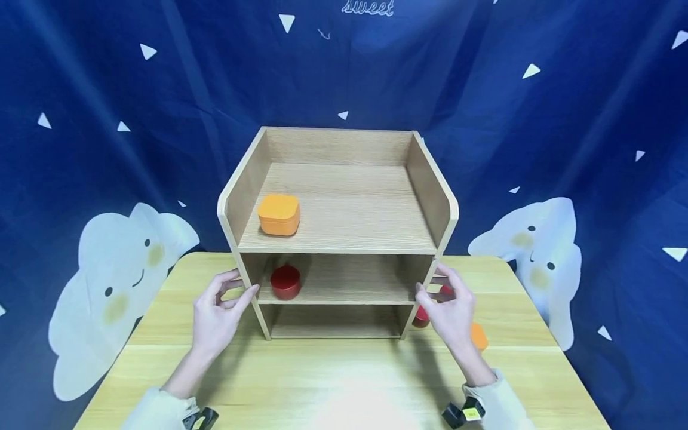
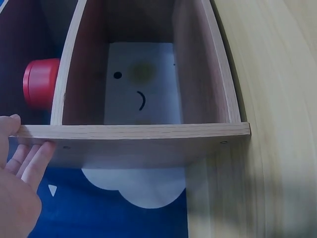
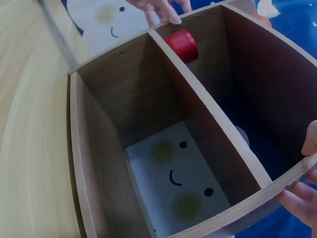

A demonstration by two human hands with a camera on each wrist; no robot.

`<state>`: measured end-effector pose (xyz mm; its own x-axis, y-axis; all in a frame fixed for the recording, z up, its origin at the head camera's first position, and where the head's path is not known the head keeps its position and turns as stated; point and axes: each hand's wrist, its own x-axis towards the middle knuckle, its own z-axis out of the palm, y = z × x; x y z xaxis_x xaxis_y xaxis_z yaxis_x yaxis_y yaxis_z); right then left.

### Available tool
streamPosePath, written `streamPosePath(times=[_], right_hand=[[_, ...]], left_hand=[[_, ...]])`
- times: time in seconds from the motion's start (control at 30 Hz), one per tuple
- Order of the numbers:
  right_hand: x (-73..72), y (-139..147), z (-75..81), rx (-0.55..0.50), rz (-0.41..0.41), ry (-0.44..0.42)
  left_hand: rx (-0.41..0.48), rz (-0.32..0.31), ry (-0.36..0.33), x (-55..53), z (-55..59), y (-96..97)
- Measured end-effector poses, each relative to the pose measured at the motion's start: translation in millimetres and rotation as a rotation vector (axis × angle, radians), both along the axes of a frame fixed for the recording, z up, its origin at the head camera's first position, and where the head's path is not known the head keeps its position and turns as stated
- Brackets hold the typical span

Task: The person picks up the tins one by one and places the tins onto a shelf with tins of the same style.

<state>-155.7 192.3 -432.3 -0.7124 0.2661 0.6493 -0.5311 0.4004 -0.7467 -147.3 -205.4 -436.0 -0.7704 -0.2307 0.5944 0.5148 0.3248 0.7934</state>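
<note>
So, the shelf [image 1: 344, 203] stands between my left hand [image 1: 212, 319] and my right hand [image 1: 451, 312]

The shelf is upright on the desk [image 1: 290, 373], right in front of me. Its long boards run across, from one hand to the other. Neither hand is nearer: my left one has the left wall and my right one has the right wall. On both hands, the fingers [image 2: 37, 162] are clamped on the wall's front edge, with the thumb at the front and the others round the outside.

The shelf is pale and looks like wood, with flat boards and thin stripes. The top has walls at the sides and back. Lower down, the back is open, so the blue cloth [image 1: 344, 77] and a smiling cloud show through.

An orange box [image 1: 278, 216] sits on the top board, at the left near the front. It is squarish with soft corners, smooth, maybe plastic. A red tub [image 1: 285, 283] sits on the middle board, at the left too, closer to my left hand. It is round and a bit shiny. Red things [image 1: 421, 318] peek out by my right hand, and a small orange thing [image 1: 478, 337] by my right wrist; I can't tell what they are.
</note>
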Motion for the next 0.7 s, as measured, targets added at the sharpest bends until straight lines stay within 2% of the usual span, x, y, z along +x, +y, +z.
streamPosePath(times=[0.3,0.7], right_hand=[[2.4,7,-0.5,0.007,-0.021,-0.04],[4.6,22,1.5,0.074,0.081,-0.07]], left_hand=[[-0.001,0.002,0.003,1.1,-0.1,6.9],[0.01,-0.004,0.007,-0.4,0.1,7.6]])
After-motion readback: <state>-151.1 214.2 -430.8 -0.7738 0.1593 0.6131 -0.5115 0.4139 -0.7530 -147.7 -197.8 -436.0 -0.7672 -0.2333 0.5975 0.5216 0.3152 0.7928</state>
